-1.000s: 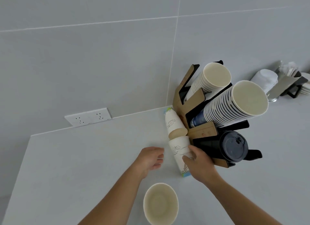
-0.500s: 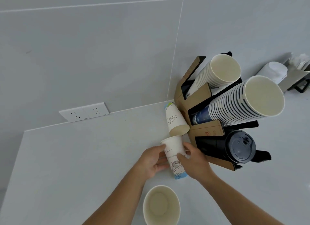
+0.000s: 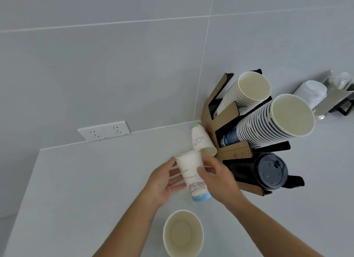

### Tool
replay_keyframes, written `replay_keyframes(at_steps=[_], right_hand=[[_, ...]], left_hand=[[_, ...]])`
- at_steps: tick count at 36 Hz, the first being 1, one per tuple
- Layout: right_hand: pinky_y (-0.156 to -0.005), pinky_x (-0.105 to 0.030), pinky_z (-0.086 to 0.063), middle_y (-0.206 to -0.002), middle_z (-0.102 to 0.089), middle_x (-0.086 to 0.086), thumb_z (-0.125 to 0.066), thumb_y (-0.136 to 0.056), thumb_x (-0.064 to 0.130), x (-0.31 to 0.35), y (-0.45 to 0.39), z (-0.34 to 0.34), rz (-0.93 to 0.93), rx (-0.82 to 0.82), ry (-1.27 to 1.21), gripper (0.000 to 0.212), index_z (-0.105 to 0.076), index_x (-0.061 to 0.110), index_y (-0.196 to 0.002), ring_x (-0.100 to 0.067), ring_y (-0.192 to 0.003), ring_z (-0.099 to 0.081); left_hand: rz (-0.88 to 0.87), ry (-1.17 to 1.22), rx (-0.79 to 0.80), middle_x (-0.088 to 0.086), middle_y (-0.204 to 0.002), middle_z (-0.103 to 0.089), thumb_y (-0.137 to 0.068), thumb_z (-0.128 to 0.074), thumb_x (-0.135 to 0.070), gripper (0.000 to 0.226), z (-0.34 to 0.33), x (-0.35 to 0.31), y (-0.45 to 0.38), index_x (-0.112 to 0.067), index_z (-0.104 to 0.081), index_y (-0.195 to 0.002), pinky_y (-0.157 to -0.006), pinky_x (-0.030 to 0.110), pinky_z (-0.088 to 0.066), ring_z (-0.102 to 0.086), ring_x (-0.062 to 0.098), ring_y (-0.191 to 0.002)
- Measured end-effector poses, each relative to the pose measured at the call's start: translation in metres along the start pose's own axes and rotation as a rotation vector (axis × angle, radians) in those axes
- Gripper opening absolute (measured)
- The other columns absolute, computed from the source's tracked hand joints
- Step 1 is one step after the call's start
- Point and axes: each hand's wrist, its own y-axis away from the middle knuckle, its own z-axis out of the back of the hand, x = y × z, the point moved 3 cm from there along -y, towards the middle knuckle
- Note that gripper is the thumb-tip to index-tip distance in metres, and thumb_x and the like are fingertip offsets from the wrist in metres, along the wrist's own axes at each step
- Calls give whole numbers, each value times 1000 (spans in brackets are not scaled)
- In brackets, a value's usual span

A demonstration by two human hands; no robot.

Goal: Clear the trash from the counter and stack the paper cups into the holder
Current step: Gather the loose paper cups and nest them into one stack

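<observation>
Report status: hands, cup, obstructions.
Both hands, left hand and right hand, grip printed cup. Second printed cup lies beside cup holder. Open cup stands nearer the person.

Bright, even, diffuse light; no glare.
Soft faint shadows under cup holder (image 3: 226, 122). Wide-angle bend at frame edges; far right of frame slightly soft, hands mildly blurred.

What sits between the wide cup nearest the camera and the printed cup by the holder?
In the head view, the tall printed cup, held by the left hand and right hand, lies between the wide cup and the other printed cup.
</observation>
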Motion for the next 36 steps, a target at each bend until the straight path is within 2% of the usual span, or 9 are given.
replay_keyframes(at_steps=[3, 7, 10, 12, 16, 20, 26, 32, 36], right_hand=[[-96, -34, -52, -117, -66, 10, -61, -91, 33, 16, 8, 6, 45, -4, -39, 36, -59, 28, -126, -6, -110, -61], [-90, -29, -51, -119, -65, 9, -58, -93, 36, 33, 19, 14, 95, 19, -112, 42, -53, 32, -134, -8, -112, -61], [-97, -36, -53, -116, -67, 9, -58, -92, 37, 41, 31, 22, 149, 29, -160, 45, -53, 34, -137, -10, -111, -63], [-99, -40, -53, -113, -69, 10, -57, -92, 37, 47, 38, 27, 188, 43, -177, 42, -55, 39, -134, -8, -109, -64], [-94, -37, -55, -107, -74, 15, -55, -95, 32, 64, 61, 39, 302, 67, -209, 28, -66, 46, -116, -8, -105, -68], [-89, -36, -58, -104, -75, 11, -54, -96, 29, 82, 83, 50, 364, 61, -260, 23, -70, 38, -109, -12, -102, -70], [-92, -45, -57, -92, -76, 11, -53, -97, 31, 102, 109, 59, 427, 59, -304, 19, -71, 33, -100, -13, -96, -70], [-89, -42, -58, -103, -76, 8, -53, -97, 30, 107, 132, 54, 473, 109, -338, 24, -71, 38, -111, -18, -102, -70], [-84, -36, -58, -103, -75, 10, -53, -98, 27, 102, 142, 49, 473, 127, -337, 26, -71, 39, -111, -10, -97, -70]], left_hand=[[-68, 23, -18, 13, -105, -71, -97, -54, -36, 28, 2, -10, 18, -12, -66, -105, -95, 52, -54, -69, 31, -103], [-163, 25, -18, 12, -114, -72, -96, -56, -33, 28, 0, -24, 44, -12, -66, -111, -94, 51, -55, -69, 29, -107], [-243, 14, -13, 11, -116, -71, -95, -58, -28, 23, -3, -32, 69, -13, -68, -109, -95, 53, -54, -68, 28, -109], [-285, 5, -9, 10, -114, -72, -95, -59, -27, 19, -5, -36, 83, -14, -68, -104, -95, 53, -54, -68, 27, -109], [-372, -10, 11, 5, -106, -75, -93, -61, -27, 13, -12, -40, 115, -17, -70, -95, -96, 51, -54, -69, 24, -108], [-438, -6, 27, 1, -102, -75, -93, -62, -28, 13, -17, -43, 146, -20, -72, -95, -96, 51, -54, -69, 23, -108], [-522, -13, 19, -1, -100, -76, -94, -61, -30, 16, -15, -44, 184, -20, -72, -101, -96, 52, -54, -70, 23, -107], [-580, -42, 5, -2, -100, -75, -94, -61, -25, 13, -6, -37, 214, -22, -72, -101, -91, 52, -57, -70, 21, -103], [-589, -39, -23, -2, -100, -75, -93, -62, -23, 14, 1, -29, 225, -24, -73, -101, -89, 50, -58, -71, 21, -102]])
